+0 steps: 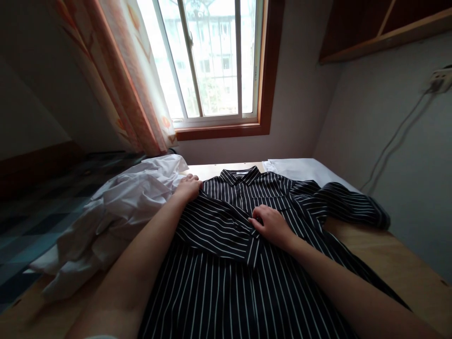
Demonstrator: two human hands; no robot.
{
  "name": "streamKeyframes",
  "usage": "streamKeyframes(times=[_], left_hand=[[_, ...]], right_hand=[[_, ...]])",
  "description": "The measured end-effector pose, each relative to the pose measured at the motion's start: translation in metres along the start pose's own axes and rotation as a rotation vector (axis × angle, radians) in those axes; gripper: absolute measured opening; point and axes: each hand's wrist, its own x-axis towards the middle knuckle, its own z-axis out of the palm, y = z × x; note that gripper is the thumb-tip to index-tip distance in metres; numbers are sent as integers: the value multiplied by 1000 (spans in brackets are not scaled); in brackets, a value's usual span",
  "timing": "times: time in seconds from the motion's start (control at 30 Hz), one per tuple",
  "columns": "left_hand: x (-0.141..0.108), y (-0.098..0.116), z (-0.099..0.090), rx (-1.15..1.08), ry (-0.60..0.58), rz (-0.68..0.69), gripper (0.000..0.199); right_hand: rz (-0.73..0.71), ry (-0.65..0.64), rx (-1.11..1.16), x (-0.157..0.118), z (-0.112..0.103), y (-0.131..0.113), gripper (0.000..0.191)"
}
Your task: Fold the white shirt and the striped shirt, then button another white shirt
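Evidently, the black-and-white striped shirt (212, 287) lies spread in the middle of the wooden table (381, 249), its collar (247, 177) at the far end and its body running toward the near edge. The left sleeve (215, 228) is folded inward across the front, with its cuff (253, 252) near the middle; the right sleeve (353, 205) stretches out to the right over the wood. The left hand (189, 187) is at the shirt's left shoulder, fingers bent and close together; whether they grip the fabric, I cannot tell. The right hand (271, 223) is on the shirt front just beyond the cuff, thumb and forefinger curled toward each other with a small gap between; whether cloth is caught there is unclear too. Left of the shirt sits a crumpled white cloth (130, 193), and at far right a flatter white cloth (300, 168). Checked bedding (31, 226) spreads further left. Beyond the table are a window (215, 61) and a patterned curtain (123, 70); on the right wall, a cord (391, 132) hangs from a socket (441, 80).
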Motion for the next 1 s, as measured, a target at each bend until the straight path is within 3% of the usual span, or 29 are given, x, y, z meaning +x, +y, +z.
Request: streamKeyframes(times=[0.13, 0.23, 0.33, 0.6, 0.77, 1.0], left_hand=[[6, -7, 7, 14, 46, 40, 30], [10, -9, 3, 30, 5, 82, 25], [14, -10, -2, 55, 39, 97, 25], [20, -3, -3, 69, 136, -93, 30], [10, 15, 3, 26, 159, -104, 37], [-30, 43, -11, -138, 158, -48, 40]], right_hand=[[-19, -7, 2, 3, 3, 3, 13], [-24, -7, 19, 4, 4, 5, 13], [-16, 1, 52, 4, 3, 5, 14], [55, 29, 15, 8, -1, 1, 22], [85, 25, 3, 10, 0, 2, 21], [47, 0, 17, 9, -3, 1, 26]])
